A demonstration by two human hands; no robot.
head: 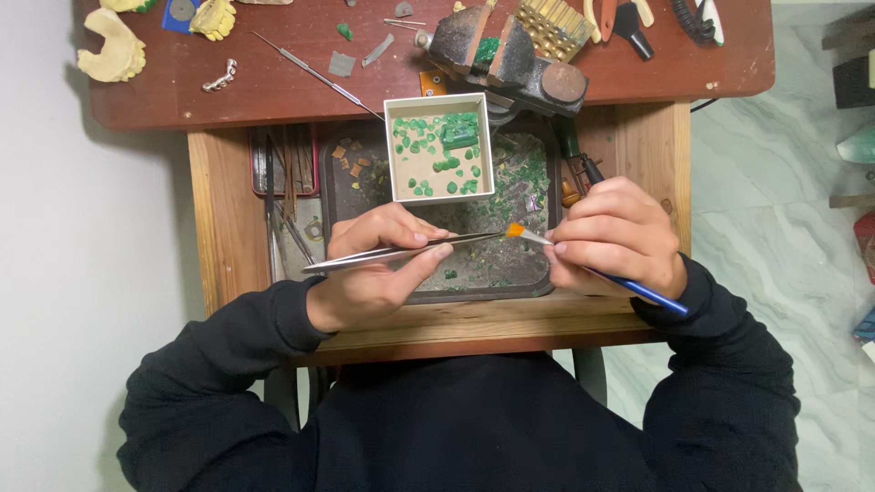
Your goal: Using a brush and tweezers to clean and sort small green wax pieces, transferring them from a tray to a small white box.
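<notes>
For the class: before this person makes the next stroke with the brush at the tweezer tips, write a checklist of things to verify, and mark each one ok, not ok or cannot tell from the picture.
1. Left hand grips the tweezers firmly: ok, thumb and fingers pinch them.
2. Right hand holds the blue-handled brush like a pen: ok.
3. Orange brush tip meets the tweezer tips: ok, they touch or nearly touch.
4. A piece is actually held in the tweezers: cannot tell, too small.
5. Work is over the dark tray, so anything dropped lands there: ok.
6. White box of green pieces stands within reach behind the hands: ok.
</notes>
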